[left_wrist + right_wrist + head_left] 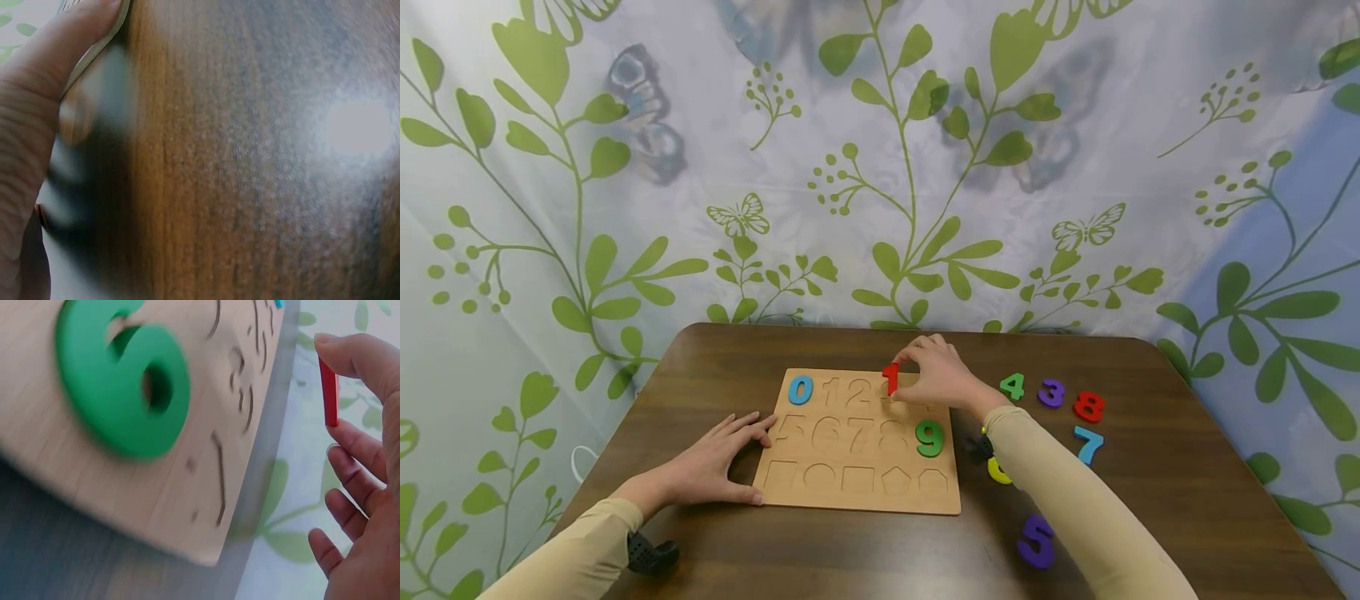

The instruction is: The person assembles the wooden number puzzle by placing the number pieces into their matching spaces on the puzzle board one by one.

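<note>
A light wooden board (842, 450) with number and shape recesses lies on the table. The blue 0 (801, 390) sits at its top left and the green 9 (929, 438) at the right of the middle row, also large in the right wrist view (144, 394). My right hand (940, 372) pinches the red 1 (891, 378) between thumb and finger above the top row; the right wrist view shows the red 1 (329, 394) edge-on. With fingers spread, my left hand (711, 467) touches the board's left edge; its thumb (37, 81) meets the edge in the left wrist view.
Right of the board on the brown table (850, 558) lie a green 4 (1012, 386), purple 3 (1052, 392), red 8 (1088, 406), blue 7 (1087, 444) and purple 5 (1036, 542). A yellow piece (998, 472) is partly behind the right sleeve. A patterned curtain hangs behind.
</note>
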Demonstrator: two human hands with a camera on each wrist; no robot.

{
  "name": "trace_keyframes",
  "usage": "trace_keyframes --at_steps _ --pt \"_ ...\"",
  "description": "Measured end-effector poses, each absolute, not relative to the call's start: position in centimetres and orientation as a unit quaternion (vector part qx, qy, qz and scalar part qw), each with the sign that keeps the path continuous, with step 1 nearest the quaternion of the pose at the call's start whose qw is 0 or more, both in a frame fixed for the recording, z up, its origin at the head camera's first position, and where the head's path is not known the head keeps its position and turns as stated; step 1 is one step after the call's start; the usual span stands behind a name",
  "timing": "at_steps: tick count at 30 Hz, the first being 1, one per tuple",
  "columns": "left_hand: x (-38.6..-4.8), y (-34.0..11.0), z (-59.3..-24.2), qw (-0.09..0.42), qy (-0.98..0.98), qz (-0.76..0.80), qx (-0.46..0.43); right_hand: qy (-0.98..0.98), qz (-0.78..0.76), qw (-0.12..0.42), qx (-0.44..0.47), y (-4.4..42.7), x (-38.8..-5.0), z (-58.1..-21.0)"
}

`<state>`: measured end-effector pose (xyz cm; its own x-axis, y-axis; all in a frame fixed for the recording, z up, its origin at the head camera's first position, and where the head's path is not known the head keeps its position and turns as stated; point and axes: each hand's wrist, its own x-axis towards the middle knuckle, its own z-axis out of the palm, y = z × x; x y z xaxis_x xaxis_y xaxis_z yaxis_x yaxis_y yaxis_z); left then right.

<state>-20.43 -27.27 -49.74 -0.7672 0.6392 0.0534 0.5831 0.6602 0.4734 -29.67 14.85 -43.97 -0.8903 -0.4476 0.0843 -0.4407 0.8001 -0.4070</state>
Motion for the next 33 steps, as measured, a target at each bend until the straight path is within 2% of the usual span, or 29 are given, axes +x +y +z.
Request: trace_keyframes --at_steps 13,33 --pt "-20.5 -27.2 -49.8 0.065 0.910 0.240 0.332 0.946 -0.195 0.029 -0.259 8.9 -30.4 -45.3" --pt "-20.4 -27.3 -49.6 0.078 0.909 0.248 0.326 0.952 -0.198 0.032 -0.232 5.0 -30.8 -47.0"
